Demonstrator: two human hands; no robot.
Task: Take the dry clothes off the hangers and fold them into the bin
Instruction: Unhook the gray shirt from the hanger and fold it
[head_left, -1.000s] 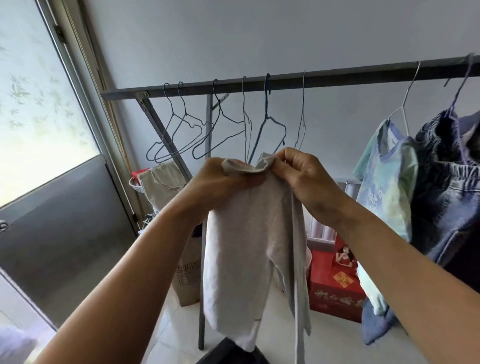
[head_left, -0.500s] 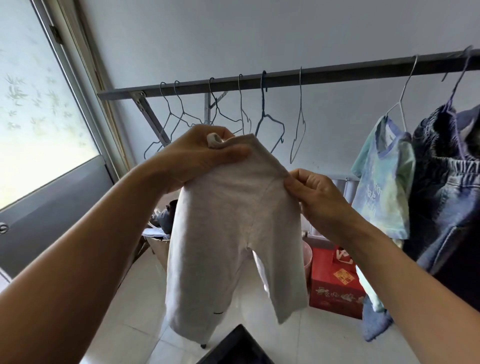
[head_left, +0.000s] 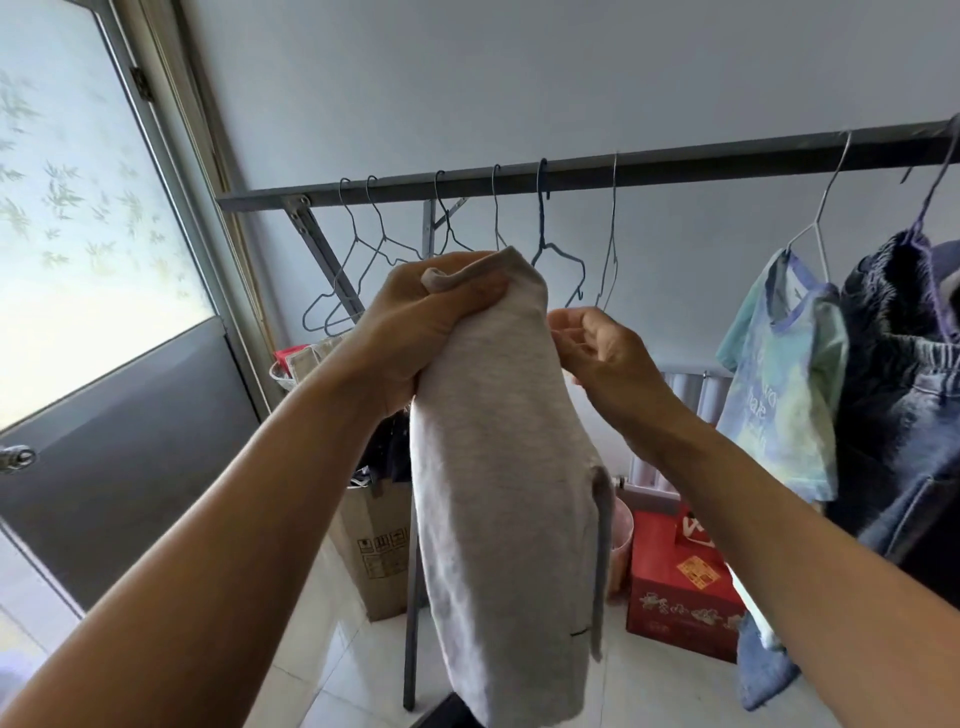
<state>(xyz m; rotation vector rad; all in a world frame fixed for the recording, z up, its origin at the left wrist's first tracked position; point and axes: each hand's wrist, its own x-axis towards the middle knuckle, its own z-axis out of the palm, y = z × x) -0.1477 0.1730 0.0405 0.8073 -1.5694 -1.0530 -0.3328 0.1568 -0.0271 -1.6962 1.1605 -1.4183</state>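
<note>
Two hands are up by the rail (head_left: 675, 165). The left hand (head_left: 415, 332) squeezes the top of the grey pants (head_left: 498, 493), which hang down from it. The right hand (head_left: 602, 353) holds nothing, its fingers half open just beside the cloth.

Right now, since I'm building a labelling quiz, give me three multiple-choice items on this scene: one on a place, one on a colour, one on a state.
1. Where is the red box? A on the rail; B on the floor; C in a hand.
2. What colour are the trousers held up? A light grey; B red; C black.
3. What is the right hand doing? A gripping a hanger; B out of view; C open beside the trousers.
Answers: B, it sits on the tiles right of the trousers; A, pale grey fabric gripped by the left hand; C, its fingers are relaxed.
</note>
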